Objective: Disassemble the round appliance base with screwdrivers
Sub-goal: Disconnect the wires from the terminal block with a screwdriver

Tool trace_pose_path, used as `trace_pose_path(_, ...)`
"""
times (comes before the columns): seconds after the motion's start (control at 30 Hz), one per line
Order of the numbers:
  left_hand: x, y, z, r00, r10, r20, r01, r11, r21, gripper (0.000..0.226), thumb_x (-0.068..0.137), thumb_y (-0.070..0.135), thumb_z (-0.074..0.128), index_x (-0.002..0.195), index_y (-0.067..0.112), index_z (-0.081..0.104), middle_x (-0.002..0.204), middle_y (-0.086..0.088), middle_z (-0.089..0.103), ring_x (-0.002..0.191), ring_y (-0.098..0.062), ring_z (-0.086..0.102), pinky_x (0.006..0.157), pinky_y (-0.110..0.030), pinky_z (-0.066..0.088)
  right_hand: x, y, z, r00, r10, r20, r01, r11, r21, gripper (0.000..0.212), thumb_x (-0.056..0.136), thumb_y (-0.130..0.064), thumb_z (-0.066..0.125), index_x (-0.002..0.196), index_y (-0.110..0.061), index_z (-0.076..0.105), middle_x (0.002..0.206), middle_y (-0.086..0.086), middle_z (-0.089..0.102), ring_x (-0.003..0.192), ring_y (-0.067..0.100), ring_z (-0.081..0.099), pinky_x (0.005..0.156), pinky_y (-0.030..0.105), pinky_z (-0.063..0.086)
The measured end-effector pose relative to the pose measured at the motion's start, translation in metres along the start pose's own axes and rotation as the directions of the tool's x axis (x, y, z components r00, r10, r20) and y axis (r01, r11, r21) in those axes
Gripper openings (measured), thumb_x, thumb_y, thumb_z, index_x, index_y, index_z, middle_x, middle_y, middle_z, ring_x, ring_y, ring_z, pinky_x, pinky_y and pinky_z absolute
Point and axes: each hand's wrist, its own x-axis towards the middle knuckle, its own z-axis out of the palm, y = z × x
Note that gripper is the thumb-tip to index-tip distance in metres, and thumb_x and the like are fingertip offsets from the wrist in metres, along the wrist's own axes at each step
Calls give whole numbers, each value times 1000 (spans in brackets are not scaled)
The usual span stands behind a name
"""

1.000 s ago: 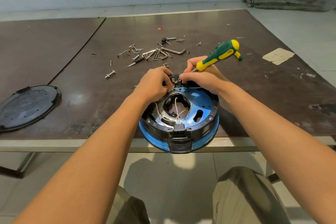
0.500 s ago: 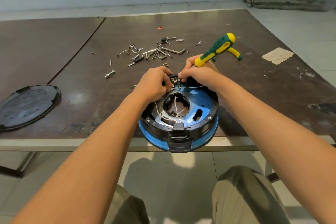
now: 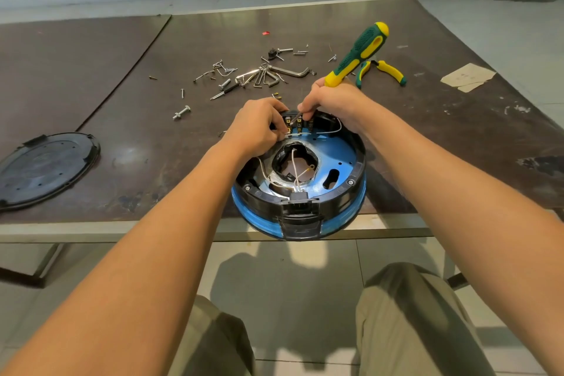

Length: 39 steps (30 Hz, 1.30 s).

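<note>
- Round base (image 3: 341, 159): terminal screws at far rim being undone.
- Right hand (image 3: 332, 101): gripped screwdriver (image 3: 355, 55), tip there.
- Left hand (image 3: 259, 128): pinched white wire (image 3: 328, 131).
- Next: likely steady turning pressure.

Head view, downward over table (image 3: 427, 137)

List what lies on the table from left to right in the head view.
Black round cover → lone bolt → hex keys and screws → appliance base → pliers → paper scrap.
</note>
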Motion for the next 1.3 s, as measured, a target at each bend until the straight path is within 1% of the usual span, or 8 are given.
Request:
trace_pose_path(0.13,0,1,0,1000,7,-7,-7,1000,12,19,81,4,75,94,16,81,135,1,60,117,-21,57,98,-39,48,3,-3,1,1000,23,2,-23,1000,-10,34,79,-1,77,58,-15,55,59,3,71,66,19,72,82,33,53)
trace_pose_path(0.33,-1,1,-1,1000,8,-1,-8,1000,4,20,81,2,73,92,16,82,135,1,60,118,-21,57,98,-41,49,7,-4,1,997,74,33,-73,997,-20,48,79,-1,75,37,-20,61,58,2,72,66,18,74,114,50,40)
trace_pose_path(0.5,-1,0,-1,1000,15,-3,-15,1000,-4,20,81,1,73,92,16,82,135,1,60,117,-21,57,98,-41,50,9,-6,2,992,124,38,-125,992,34,23,78,-1,75,62,-13,65,60,4,72,64,19,72,113,54,41)
trace_pose_path(0.63,-1,0,-1,1000,11,-7,-11,1000,-8,21,81,1,73,91,17,81,136,1,60,119,-22,56,99,-43,50,14,-5,-1,993,95,76,-99,994,48,30,80,0,75,61,-16,59,58,2,70,63,19,71,115,53,40)
trace_pose_path(0.87,-2,1,-2,1000,3,1,-3,1000,-12,22,81,0,72,92,16,81,137,1,59,119,-21,56,99,-42,50,24,12,-8,990,12,143,-26,995,96,54,81,1,75,37,-23,54,58,3,68,87,29,71,106,52,50)
trace_pose_path(1.07,-2,3,-2,1000,-10,1,10,1000,-24,21,81,0,72,89,18,81,136,2,59,120,-21,55,99,-43,49,27,17,-8,988,0,156,-19,992,123,53,82,0,75,38,-23,55,58,3,67,65,18,68,88,43,54)
trace_pose_path(1.17,-3,4,-3,1000,-13,-1,13,1000,-20,21,82,1,71,88,19,81,135,2,59,120,-21,55,99,-43,49,23,18,-9,990,-64,128,51,993,103,43,83,-2,76,49,-22,57,60,3,67,69,19,67,91,41,54)
trace_pose_path(1.3,-4,4,-3,1000,-17,-1,17,1000,-19,18,83,5,71,87,20,81,136,2,59,119,-20,56,99,-41,49,4,28,-13,960,-261,101,261,965,16,22,82,-11,82,70,-9,63,73,9,75,72,18,72,75,27,59)
